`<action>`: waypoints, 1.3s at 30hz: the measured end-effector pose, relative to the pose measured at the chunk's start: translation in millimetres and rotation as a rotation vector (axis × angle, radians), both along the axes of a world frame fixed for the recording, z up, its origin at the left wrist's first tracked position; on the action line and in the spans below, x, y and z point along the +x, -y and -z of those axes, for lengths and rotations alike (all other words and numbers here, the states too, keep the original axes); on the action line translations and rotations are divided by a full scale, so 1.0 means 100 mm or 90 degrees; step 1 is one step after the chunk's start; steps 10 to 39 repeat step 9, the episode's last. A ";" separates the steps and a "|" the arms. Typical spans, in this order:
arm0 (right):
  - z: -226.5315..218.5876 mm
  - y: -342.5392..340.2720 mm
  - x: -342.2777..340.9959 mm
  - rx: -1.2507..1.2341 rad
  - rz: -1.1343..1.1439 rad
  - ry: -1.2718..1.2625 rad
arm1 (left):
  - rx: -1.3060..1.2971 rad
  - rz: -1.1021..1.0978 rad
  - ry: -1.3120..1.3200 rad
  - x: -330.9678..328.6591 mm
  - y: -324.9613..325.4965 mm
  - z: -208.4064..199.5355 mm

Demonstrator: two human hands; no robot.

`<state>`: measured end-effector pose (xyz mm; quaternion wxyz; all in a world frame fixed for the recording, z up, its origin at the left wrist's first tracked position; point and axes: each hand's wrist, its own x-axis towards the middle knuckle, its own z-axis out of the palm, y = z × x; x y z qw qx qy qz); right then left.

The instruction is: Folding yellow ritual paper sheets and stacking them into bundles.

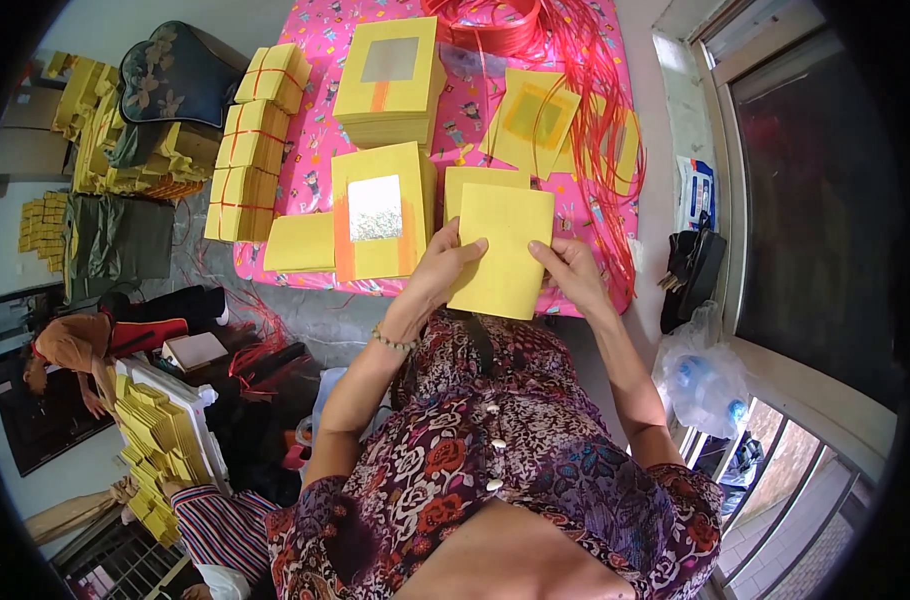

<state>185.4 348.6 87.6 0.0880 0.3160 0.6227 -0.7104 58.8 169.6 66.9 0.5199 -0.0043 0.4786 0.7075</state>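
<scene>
A plain yellow sheet of joss paper (503,260) is held upright in front of me, over the table's near edge. My left hand (438,268) pinches its left side, thumb on the front. On the opposite edge, my right hand (573,272) grips with the thumb in front and the fingers mostly behind. I cannot tell whether it is one sheet or several. Just behind it shows another yellow paper stack (475,183), partly covered. Left of my left hand stands a stack with a silver foil square and orange edging (380,255), beside a lower plain yellow pile (302,243).
The table (320,110) has a pink patterned cover. On it are a taller foil-topped stack (385,95), tied bundles (247,150), loose sheets (530,120) and red strands (595,60). At left, people (75,340) are beside more yellow bundles (155,420). A window (815,190) lies right.
</scene>
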 end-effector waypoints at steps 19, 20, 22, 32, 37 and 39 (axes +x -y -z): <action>0.14 -0.01 0.06 -0.017 0.051 0.014 | -0.040 0.046 0.042 -0.06 -0.13 0.26; 0.14 -0.01 0.06 -0.017 0.051 0.014 | -0.040 0.046 0.042 -0.06 -0.13 0.26; 0.14 -0.01 0.06 -0.017 0.051 0.014 | -0.040 0.046 0.042 -0.06 -0.13 0.26; 0.14 -0.01 0.06 -0.017 0.051 0.014 | -0.040 0.046 0.042 -0.06 -0.13 0.26; 0.14 -0.01 0.06 -0.017 0.051 0.014 | -0.040 0.046 0.042 -0.06 -0.13 0.26; 0.14 -0.01 0.06 -0.017 0.051 0.014 | -0.040 0.046 0.042 -0.06 -0.13 0.26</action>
